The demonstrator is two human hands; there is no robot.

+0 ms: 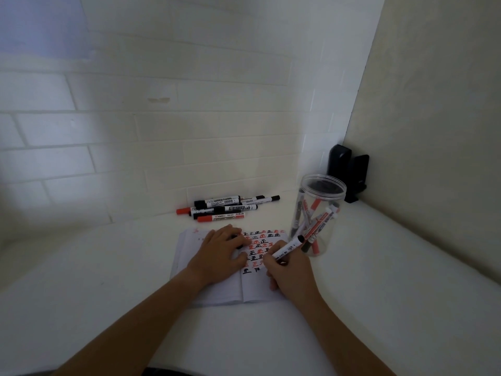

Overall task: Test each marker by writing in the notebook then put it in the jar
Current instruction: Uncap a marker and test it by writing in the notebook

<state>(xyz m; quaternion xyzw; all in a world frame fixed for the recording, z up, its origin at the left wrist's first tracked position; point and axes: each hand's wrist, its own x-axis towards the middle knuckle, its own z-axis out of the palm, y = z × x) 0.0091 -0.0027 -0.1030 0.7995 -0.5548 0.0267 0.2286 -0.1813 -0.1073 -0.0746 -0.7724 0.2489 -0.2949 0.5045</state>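
The clear jar (pixel 320 213), just beyond the right hand (pixel 288 270), holds several markers. That hand's fingers grip a marker (pixel 288 248) over the notebook (pixel 214 291); the left hand (pixel 222 251) lies flat, pressing the page.

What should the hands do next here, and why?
Probably finish the stroke, then cap the marker. The right hand grips a black marker with its tip on the notebook, beside a half-drawn mark in the lowest row. The left hand presses the page, apparently over a black cap. The jar stands close on the right.

Right hand (pixel 291 270) w/ marker (pixel 288 247) writing in notebook (pixel 217 290).
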